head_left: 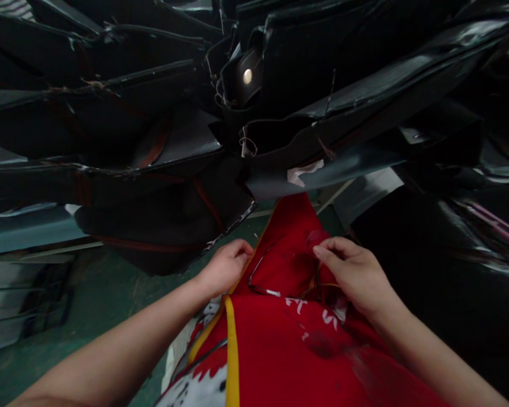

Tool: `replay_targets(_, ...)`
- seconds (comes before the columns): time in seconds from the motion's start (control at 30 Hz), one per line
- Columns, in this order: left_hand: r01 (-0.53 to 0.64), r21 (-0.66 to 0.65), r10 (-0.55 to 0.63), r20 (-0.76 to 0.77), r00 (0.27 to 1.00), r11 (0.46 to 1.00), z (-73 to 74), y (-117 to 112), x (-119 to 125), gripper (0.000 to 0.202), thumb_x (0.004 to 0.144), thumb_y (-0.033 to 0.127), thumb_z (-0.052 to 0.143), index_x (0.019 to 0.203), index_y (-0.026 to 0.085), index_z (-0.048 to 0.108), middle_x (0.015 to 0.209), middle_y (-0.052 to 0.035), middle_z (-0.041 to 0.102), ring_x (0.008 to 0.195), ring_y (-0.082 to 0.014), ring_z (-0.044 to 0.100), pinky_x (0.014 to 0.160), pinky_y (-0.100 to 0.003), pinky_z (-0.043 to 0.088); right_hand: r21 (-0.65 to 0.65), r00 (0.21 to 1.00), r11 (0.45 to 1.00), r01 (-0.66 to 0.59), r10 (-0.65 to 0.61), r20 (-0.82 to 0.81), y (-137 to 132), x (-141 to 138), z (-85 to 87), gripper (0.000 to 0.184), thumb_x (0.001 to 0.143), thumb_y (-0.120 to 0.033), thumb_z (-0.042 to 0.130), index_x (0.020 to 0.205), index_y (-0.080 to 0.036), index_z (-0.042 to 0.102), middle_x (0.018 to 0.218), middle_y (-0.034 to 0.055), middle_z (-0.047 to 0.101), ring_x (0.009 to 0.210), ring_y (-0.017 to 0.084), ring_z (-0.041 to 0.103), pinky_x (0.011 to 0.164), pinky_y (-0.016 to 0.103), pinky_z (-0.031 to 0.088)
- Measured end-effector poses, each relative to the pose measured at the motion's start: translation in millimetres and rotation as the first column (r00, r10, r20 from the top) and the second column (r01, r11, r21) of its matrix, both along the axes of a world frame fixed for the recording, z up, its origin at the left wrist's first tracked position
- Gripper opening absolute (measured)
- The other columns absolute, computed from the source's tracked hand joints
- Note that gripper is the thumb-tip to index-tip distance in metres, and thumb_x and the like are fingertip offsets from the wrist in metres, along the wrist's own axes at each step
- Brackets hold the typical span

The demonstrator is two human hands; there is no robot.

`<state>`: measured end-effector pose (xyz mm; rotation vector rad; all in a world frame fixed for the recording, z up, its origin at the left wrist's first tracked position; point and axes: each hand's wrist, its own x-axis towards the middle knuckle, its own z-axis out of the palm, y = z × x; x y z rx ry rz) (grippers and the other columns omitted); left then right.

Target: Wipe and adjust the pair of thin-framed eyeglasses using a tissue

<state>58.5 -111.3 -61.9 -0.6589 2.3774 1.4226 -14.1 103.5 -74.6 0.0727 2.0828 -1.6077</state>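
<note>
A red apron (288,333) with yellow trim and white lettering hangs down my front. My left hand (225,264) is closed on the apron's yellow-trimmed left edge. My right hand (351,270) pinches a fold of the red cloth near the apron's pocket, fingers pressed together. A thin dark cord or wire (261,288) curves across the red cloth between my hands. Just beyond my hands lies a big heap of black leather-like pieces (254,107), one with a round metal snap (247,76).
The black heap fills the whole upper view and runs down the right side (449,271). Reddish-brown straps (156,144) show among the pieces. A green floor (97,299) lies at lower left, with a dark wire rack (46,299) beside it.
</note>
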Motion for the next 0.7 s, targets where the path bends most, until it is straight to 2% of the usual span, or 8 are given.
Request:
replay_targets(0.07,0.099,-0.09,-0.093,0.077,0.993,0.991,-0.8,-2.1,3.8,0.023,0.075,0.034,0.046,0.067,0.015,0.056,0.065,-0.0007,0.054,0.061,-0.013,0.045,0.054,-0.021,0.032,0.095,0.999,0.995,-0.031,0.028,0.036,4.1,0.1,-5.1,0.022,0.066,-0.04,0.06,0.064,-0.019,0.055,0.052,-0.0014,0.048,0.044,0.011,0.04,0.04,0.022,0.03)
replay_targets(0.1,0.145,-0.104,-0.132,0.129,0.983,0.984,-1.2,-1.8,5.3,0.029,0.075,0.04,0.046,0.064,0.015,0.056,0.061,-0.0005,0.052,0.059,-0.0133,0.045,0.052,-0.021,0.031,0.095,0.995,0.994,-0.056,0.048,0.09,4.6,1.1,-7.0,0.023,0.065,-0.04,0.06,0.063,-0.018,0.054,0.051,-0.0017,0.047,0.043,0.011,0.039,0.04,0.022,0.03)
replay_targets(0.2,0.236,-0.098,-0.207,0.237,0.949,0.967,-2.7,3.2,7.8,0.032,0.073,0.043,0.05,0.059,0.015,0.056,0.054,0.0015,0.047,0.052,-0.012,0.04,0.046,-0.021,0.025,-0.036,0.962,0.995,-0.095,0.101,0.253,1.4,6.4,-8.6,0.027,0.061,-0.042,0.062,0.059,-0.017,0.052,0.053,-0.0015,0.049,0.048,0.01,0.042,0.045,0.021,0.033)
replay_targets(0.3,0.259,-0.061,-0.24,0.219,0.946,0.964,-3.6,8.7,6.9,0.022,0.071,0.033,0.052,0.06,0.015,0.057,0.054,0.0023,0.048,0.052,-0.0114,0.041,0.046,-0.021,0.025,-0.133,0.95,0.983,-0.128,0.16,0.268,-3.2,9.5,-4.9,0.028,0.059,-0.042,0.064,0.059,-0.016,0.052,0.055,-0.0018,0.05,0.05,0.01,0.041,0.048,0.021,0.032)
replay_targets(0.43,0.236,0.053,-0.24,0.081,0.968,0.97,0.9,10.7,-0.6,0.022,0.076,0.031,0.047,0.068,0.016,0.061,0.061,0.0014,0.053,0.057,-0.0124,0.045,0.051,-0.02,0.031,-0.175,0.947,0.964,-0.201,0.237,0.216,-2.2,7.2,1.0,0.028,0.06,-0.041,0.066,0.058,-0.015,0.053,0.063,-0.0002,0.054,0.057,0.011,0.045,0.054,0.022,0.035)
replay_targets(0.53,0.173,0.074,-0.167,-0.083,0.982,0.982,7.5,12.6,-9.9,0.019,0.077,0.026,0.047,0.073,0.017,0.063,0.07,-0.0002,0.058,0.065,-0.0138,0.05,0.06,-0.021,0.037,-0.281,0.925,0.939,-0.196,0.273,0.266,3.6,5.5,5.7,0.031,0.061,-0.043,0.068,0.058,-0.016,0.052,0.074,0.0022,0.059,0.066,0.014,0.051,0.06,0.023,0.039)
replay_targets(0.63,0.097,0.066,-0.071,-0.313,0.947,0.993,10.8,17.3,-19.4,0.023,0.073,0.013,0.045,0.08,0.019,0.066,0.081,-0.0022,0.06,0.076,-0.0154,0.053,0.072,-0.022,0.039,-0.404,0.911,0.884,-0.234,0.345,0.227,9.7,4.2,13.0,0.029,0.066,-0.041,0.067,0.061,-0.017,0.053,0.087,0.0044,0.061,0.08,0.017,0.055,0.072,0.027,0.042)
replay_targets(0.7,0.087,0.109,-0.033,-0.423,0.906,0.99,9.6,21.1,-24.5,0.029,0.072,0.009,0.044,0.086,0.021,0.067,0.088,-0.0034,0.059,0.08,-0.0161,0.053,0.077,-0.024,0.04,-0.419,0.908,0.855,-0.306,0.394,0.141,11.8,2.6,17.9,0.025,0.069,-0.039,0.065,0.062,-0.017,0.055,0.092,0.006,0.06,0.094,0.021,0.053,0.082,0.031,0.041)
